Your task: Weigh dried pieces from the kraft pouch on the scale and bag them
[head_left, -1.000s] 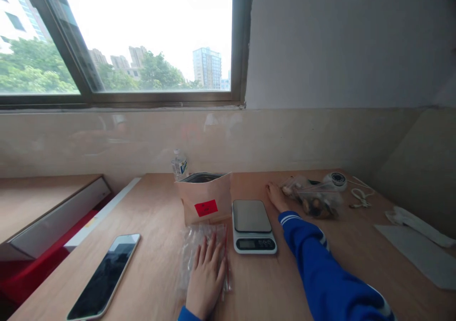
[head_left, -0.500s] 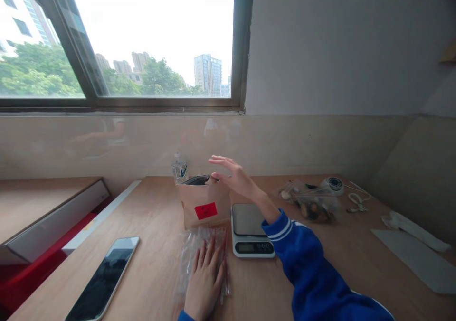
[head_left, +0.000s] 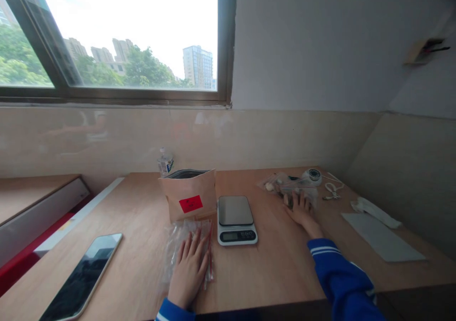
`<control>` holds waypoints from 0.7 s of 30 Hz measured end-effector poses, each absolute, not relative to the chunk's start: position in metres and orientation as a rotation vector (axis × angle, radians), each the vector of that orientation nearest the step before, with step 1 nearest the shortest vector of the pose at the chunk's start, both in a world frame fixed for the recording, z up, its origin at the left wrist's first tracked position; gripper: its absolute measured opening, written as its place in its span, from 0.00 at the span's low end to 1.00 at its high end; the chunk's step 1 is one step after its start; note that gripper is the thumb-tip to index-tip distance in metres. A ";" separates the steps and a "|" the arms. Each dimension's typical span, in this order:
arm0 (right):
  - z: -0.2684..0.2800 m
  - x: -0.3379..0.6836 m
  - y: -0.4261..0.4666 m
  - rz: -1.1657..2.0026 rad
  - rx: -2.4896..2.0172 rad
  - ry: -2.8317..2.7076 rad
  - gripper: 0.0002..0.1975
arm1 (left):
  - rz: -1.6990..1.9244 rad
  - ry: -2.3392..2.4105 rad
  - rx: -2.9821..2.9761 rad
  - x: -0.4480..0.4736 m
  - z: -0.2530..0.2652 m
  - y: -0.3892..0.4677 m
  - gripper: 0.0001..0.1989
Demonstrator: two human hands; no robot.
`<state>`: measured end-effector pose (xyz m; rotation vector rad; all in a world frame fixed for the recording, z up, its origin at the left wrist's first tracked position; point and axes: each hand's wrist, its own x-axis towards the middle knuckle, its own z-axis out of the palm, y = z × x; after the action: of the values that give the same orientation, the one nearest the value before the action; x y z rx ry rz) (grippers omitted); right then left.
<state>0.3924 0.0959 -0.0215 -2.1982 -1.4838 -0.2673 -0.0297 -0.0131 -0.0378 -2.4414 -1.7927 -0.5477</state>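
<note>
My left hand [head_left: 190,269] lies flat with its fingers stretched over a stack of clear zip bags [head_left: 171,252] on the table. Just behind them stands a brown paper pouch [head_left: 190,190], its mouth open and a red label on its front. To the pouch's right is a kitchen scale [head_left: 235,212] with a bare metal plate. Over at the right, my right hand [head_left: 301,212] rests with fingers spread on filled clear plastic bags [head_left: 290,185]; the bags' contents are partly covered by the hand.
A phone [head_left: 83,278] lies at the left. Behind the pouch stands a plastic bottle [head_left: 165,163]. At the right are a white camera-like device [head_left: 312,176], a white cable [head_left: 333,190], a grey sheet [head_left: 383,238] and a white wrapped bundle [head_left: 376,212].
My right hand has moved from above the pouch's mouth to the filled bags at the right. The left hand stays on the zip bags. The view has turned right.
</note>
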 end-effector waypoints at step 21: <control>0.015 0.341 -0.005 0.053 -1.407 -0.803 0.26 | -0.678 -1.830 -2.586 -0.036 0.008 -0.021 0.20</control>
<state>0.3411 -0.0048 0.0147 -1.4072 -0.8034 0.0526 -0.0365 -0.0207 0.0076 -2.5857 -1.8297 -0.6775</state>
